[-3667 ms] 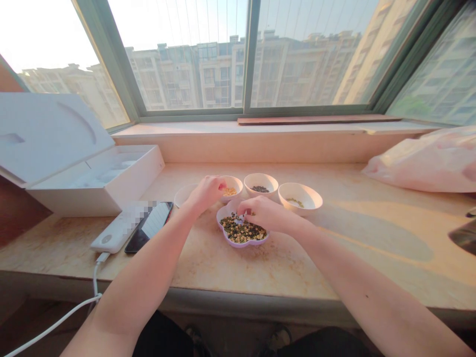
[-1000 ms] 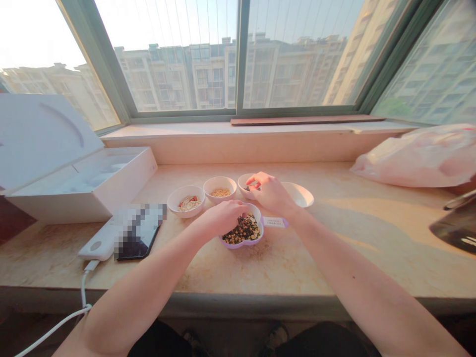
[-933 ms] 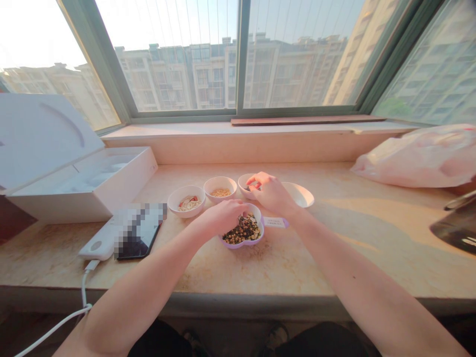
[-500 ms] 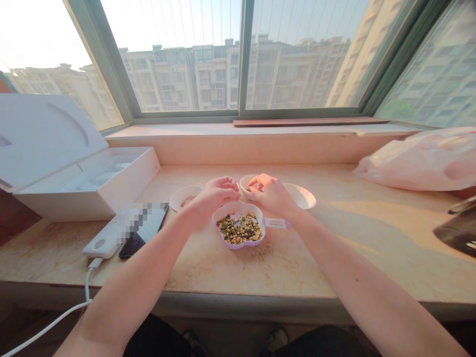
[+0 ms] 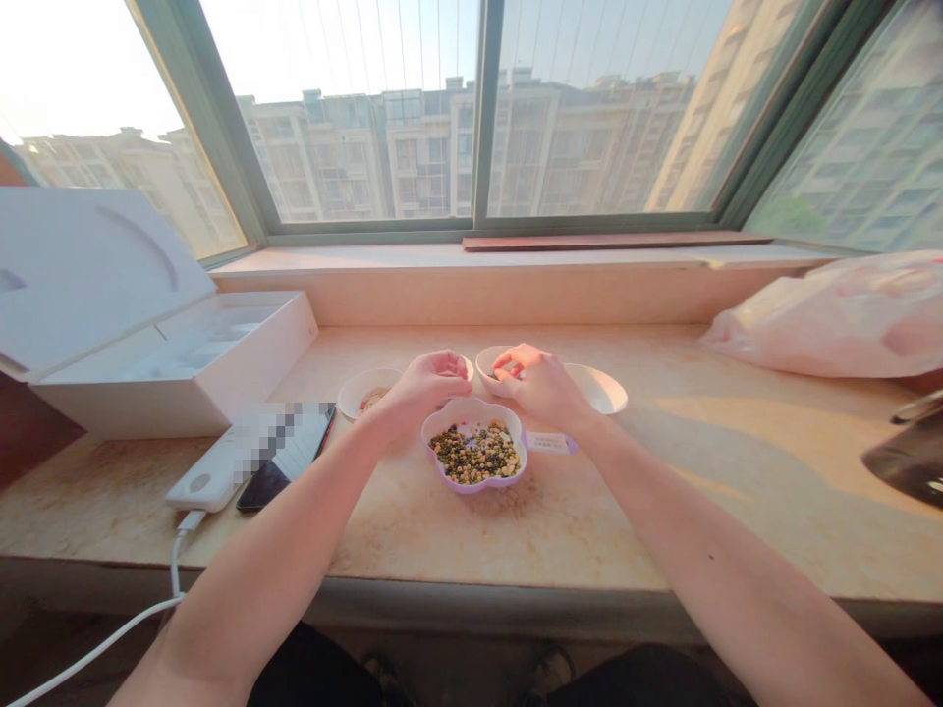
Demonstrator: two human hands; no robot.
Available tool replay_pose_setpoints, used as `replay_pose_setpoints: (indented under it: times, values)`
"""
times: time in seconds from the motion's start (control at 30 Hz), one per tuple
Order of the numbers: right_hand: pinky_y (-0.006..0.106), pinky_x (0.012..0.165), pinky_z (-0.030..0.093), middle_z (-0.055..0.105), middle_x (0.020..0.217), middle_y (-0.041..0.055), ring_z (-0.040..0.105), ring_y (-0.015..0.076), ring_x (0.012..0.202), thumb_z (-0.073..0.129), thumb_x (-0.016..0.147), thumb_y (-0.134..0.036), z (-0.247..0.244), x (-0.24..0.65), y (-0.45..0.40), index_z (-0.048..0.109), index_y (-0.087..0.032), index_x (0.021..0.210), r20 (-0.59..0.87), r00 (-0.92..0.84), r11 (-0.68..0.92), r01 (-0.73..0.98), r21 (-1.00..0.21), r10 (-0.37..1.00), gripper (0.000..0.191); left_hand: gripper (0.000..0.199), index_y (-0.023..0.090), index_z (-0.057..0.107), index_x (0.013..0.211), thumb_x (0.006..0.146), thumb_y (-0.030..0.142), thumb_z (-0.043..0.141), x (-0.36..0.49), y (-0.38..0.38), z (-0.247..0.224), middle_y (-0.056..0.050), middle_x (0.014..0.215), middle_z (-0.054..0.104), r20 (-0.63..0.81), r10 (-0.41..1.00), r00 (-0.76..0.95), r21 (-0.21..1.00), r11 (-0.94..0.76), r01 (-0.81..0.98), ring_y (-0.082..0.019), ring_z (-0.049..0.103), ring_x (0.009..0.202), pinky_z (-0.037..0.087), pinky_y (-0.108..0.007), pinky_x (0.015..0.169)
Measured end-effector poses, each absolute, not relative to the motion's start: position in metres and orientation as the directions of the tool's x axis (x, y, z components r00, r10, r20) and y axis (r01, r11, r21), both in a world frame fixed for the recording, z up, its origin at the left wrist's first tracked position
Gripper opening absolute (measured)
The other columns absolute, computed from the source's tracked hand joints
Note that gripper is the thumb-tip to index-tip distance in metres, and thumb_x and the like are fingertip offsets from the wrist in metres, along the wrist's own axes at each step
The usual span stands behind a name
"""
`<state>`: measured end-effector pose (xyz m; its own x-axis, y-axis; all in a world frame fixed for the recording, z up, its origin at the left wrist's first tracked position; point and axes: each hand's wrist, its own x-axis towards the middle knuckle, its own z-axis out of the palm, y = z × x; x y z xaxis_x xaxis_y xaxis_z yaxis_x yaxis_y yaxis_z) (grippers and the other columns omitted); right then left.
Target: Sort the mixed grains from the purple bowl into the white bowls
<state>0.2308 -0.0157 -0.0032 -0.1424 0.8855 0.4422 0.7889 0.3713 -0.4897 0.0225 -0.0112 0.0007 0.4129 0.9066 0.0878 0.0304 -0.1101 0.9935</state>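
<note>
A purple-rimmed, flower-shaped bowl [image 5: 475,486] of mixed green and yellowish dried beans [image 5: 471,454] stands nearest me. Beyond it, my left hand [image 5: 431,385] hangs above a small white bowl [image 5: 470,367] that it mostly covers; its fingers are curled together, and what they hold, if anything, is hidden. My right hand [image 5: 537,381] dips bent fingers into another white bowl [image 5: 486,361] with dark contents; its fingertips are too small to make out. White dishes flank the hands: one on the left [image 5: 350,393] with reddish-brown pieces, one on the right [image 5: 615,388].
An open white box [image 5: 257,358] stands at the left, with a white power bank [image 5: 210,476] and a dark phone [image 5: 276,481] before it. A white cable [image 5: 175,565] runs over the front edge. At the right lie a plastic bag [image 5: 832,314] and a dark object [image 5: 910,457].
The fingers of my left hand have curled in more closely. My right hand stays at its bowl with hardly any movement.
</note>
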Motion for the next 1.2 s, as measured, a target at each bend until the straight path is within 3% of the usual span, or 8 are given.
replay_pose_setpoints:
  times: [0.23,0.33,0.47,0.57,0.8,1.0,1.13,1.2]
  values:
    - [0.033,0.078,0.053,0.078,0.093,0.0063,0.069,0.0199,0.082,0.064,0.087,-0.014,0.002,0.230,-0.019,0.077,-0.020,0.089,0.449,-0.161,0.400,0.763,-0.508,0.879,0.015,0.009,0.018,0.059,0.074,0.071,0.011,0.063,0.029,-0.018,-0.010,0.003,0.068,0.057,0.122,0.827,0.548,0.918,-0.304,0.256,-0.011,0.056,0.066,0.039,-0.023,0.062]
    - [0.031,0.073,0.055,0.078,0.085,0.0055,0.070,0.0194,0.078,0.068,0.086,-0.019,0.007,0.229,-0.027,0.078,-0.019,0.085,0.381,-0.202,0.407,0.692,-0.596,0.902,0.010,0.012,0.017,0.058,0.074,0.068,0.012,0.067,0.029,-0.018,-0.006,0.004,0.071,0.057,0.147,0.842,0.519,0.945,-0.275,0.178,-0.011,0.058,0.069,0.041,-0.023,0.064]
    - [0.029,0.057,0.055,0.078,0.085,0.0060,0.069,0.0169,0.063,0.073,0.086,-0.028,0.006,0.224,-0.036,0.079,-0.019,0.102,0.165,-0.346,0.328,0.490,-0.808,0.924,0.019,0.016,0.016,0.060,0.078,0.066,0.015,0.071,0.028,-0.018,0.004,0.003,0.075,0.060,0.158,0.900,0.407,0.981,-0.190,0.039,-0.009,0.057,0.069,0.043,-0.022,0.064]
    - [0.030,0.061,0.059,0.079,0.083,0.0053,0.072,0.0175,0.065,0.074,0.085,-0.029,0.000,0.220,-0.037,0.078,-0.019,0.100,0.215,-0.356,0.347,0.365,-0.864,0.909,0.018,0.019,0.016,0.060,0.082,0.068,0.017,0.073,0.029,-0.019,0.006,0.003,0.074,0.060,0.108,0.924,0.366,0.994,-0.110,-0.016,-0.008,0.056,0.065,0.041,-0.021,0.061]
    - [0.032,0.065,0.057,0.077,0.072,0.0036,0.071,0.0197,0.066,0.072,0.086,-0.034,-0.013,0.215,-0.033,0.082,-0.019,0.092,0.362,-0.243,0.433,0.402,-0.807,0.900,0.018,0.024,0.016,0.058,0.082,0.067,0.011,0.076,0.033,-0.021,0.001,0.000,0.079,0.065,0.078,0.932,0.355,0.985,-0.017,-0.171,-0.012,0.067,0.078,0.054,-0.026,0.079]
    - [0.031,0.065,0.053,0.079,0.079,0.0050,0.071,0.0193,0.069,0.066,0.091,-0.035,-0.010,0.216,-0.038,0.083,-0.019,0.094,0.419,-0.271,0.499,0.499,-0.708,0.866,0.024,0.017,0.014,0.061,0.082,0.074,0.014,0.076,0.036,-0.022,-0.001,-0.001,0.088,0.066,0.131,0.937,0.323,0.988,-0.096,-0.121,-0.011,0.066,0.083,0.055,-0.027,0.085]
    - [0.030,0.067,0.048,0.077,0.077,0.0030,0.067,0.0179,0.069,0.061,0.093,-0.036,-0.001,0.222,-0.038,0.081,-0.021,0.087,0.467,-0.292,0.534,0.634,-0.559,0.835,0.026,0.001,0.015,0.065,0.084,0.084,0.014,0.066,0.036,-0.019,-0.005,-0.004,0.089,0.068,0.230,0.921,0.315,0.952,-0.280,0.125,-0.013,0.065,0.081,0.054,-0.029,0.080]
    - [0.029,0.065,0.045,0.073,0.070,0.0024,0.063,0.0175,0.066,0.060,0.092,-0.036,0.006,0.232,-0.034,0.078,-0.020,0.079,0.489,-0.218,0.473,0.731,-0.492,0.845,0.027,0.011,0.016,0.067,0.082,0.085,0.010,0.059,0.033,-0.019,-0.005,-0.004,0.084,0.069,0.284,0.889,0.360,0.835,-0.414,0.363,-0.015,0.064,0.078,0.052,-0.030,0.079]
